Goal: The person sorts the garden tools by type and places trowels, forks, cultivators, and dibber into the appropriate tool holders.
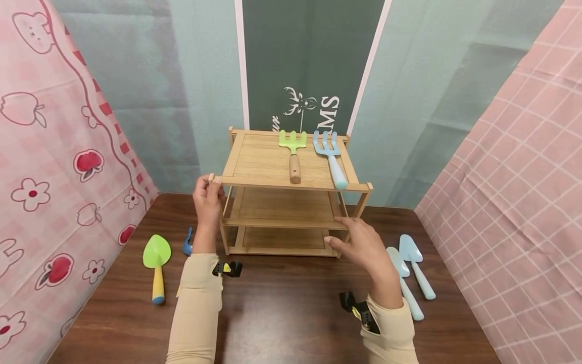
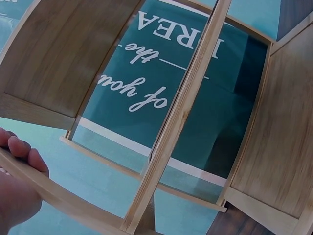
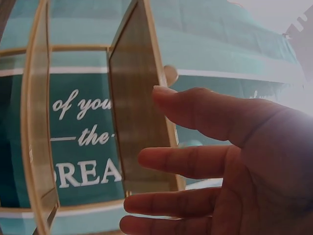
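A three-tier wooden shelf rack stands at the back of the table. My left hand grips its upper front left corner; in the left wrist view, the fingers curl round the wooden bar. Beside the rack's right side is my right hand, its fingers extended and apart, holding nothing. In the right wrist view, the thumb is close to a shelf edge; contact is unclear. On the top shelf lie a green hand fork with a wooden handle and a blue hand fork.
A green trowel with a yellow handle lies at left. Near it, a blue curved tool part is partly hidden by my left arm. Two light-blue trowels lie at right. Patterned curtains border the table.
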Motion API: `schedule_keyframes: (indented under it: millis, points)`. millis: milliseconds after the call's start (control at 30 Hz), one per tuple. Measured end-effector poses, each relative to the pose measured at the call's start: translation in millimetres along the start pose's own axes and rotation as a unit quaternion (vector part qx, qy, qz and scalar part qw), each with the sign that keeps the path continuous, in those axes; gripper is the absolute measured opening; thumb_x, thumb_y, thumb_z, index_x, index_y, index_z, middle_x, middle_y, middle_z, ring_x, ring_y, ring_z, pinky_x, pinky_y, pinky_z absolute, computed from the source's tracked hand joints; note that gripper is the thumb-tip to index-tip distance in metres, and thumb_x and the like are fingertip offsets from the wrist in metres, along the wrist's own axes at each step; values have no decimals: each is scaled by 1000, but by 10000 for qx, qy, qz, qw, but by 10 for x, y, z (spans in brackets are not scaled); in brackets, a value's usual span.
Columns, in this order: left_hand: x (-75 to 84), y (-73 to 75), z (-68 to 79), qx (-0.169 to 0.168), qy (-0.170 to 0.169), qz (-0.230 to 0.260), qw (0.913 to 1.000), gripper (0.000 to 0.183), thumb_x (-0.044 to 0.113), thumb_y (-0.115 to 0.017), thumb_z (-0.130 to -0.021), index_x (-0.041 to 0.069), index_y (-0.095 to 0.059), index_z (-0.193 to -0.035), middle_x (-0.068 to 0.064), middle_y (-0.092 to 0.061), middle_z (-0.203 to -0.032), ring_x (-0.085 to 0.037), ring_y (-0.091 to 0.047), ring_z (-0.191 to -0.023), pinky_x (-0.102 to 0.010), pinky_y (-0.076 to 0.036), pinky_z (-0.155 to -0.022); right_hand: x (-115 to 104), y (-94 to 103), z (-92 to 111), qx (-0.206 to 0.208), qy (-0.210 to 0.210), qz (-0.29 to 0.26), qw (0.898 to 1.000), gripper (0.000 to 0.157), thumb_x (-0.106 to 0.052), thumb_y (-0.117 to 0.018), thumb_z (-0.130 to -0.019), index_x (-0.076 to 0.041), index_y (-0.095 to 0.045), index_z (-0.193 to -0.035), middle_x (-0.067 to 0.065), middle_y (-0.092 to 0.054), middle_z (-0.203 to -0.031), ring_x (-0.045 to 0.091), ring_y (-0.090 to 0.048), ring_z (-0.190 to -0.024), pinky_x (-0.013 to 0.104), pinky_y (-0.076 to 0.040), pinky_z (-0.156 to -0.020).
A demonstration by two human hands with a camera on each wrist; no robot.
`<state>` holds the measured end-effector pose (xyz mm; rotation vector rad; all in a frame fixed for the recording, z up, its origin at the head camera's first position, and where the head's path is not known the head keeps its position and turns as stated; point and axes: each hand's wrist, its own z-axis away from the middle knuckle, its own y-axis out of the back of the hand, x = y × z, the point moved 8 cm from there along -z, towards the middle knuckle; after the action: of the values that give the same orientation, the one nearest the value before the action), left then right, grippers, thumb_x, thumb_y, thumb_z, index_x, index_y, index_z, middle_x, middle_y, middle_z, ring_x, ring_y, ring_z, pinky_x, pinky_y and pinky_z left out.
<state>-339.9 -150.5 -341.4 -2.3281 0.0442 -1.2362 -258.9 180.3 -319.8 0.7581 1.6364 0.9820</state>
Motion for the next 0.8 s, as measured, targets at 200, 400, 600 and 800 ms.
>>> schedule_keyframes:
  millis: [200, 400, 600, 800]
  points:
    - [9, -16, 0, -4, -67, -34, 10000, 2, 7, -53, -89, 6, -53, -88, -3, -45, -65, -14, -42, -61, -26, -37, -58, 239, -5, 128, 119, -181, -78, 9997, 56, -35, -65, -86, -2, -52, -129, 25, -52, -121, 43, -48, -111, 56, -39, -84]
    - [-1, -1, 7, 91, -127, -73, 9999, 7, 6, -52, -89, 11, -53, -84, -2, -43, -62, -15, -41, -58, -28, -36, -57, 477, 7, 269, 204, -309, -55, 9993, 56, -33, -65, -86, 1, -52, -128, 28, -52, -120, 46, -47, -110, 57, -39, -84]
    - [6, 6, -16, 86, -241, -25, 9997, 3, 8, -53, -89, 6, -53, -87, -2, -44, -62, -15, -41, -58, -24, -37, -57, 690, -3, 341, 168, -418, -107, 9989, 57, -34, -65, -87, 3, -51, -127, 28, -51, -122, 47, -48, -109, 58, -39, -84]
    - [-6, 3, -24, 108, -163, 23, 9998, 3, 9, -55, -88, 7, -53, -87, -1, -45, -62, -16, -41, -57, -27, -37, -56, 893, -27, 412, 63, -648, -65, 9979, 59, -35, -64, -87, 5, -49, -127, 29, -52, -121, 49, -48, -108, 58, -40, -82]
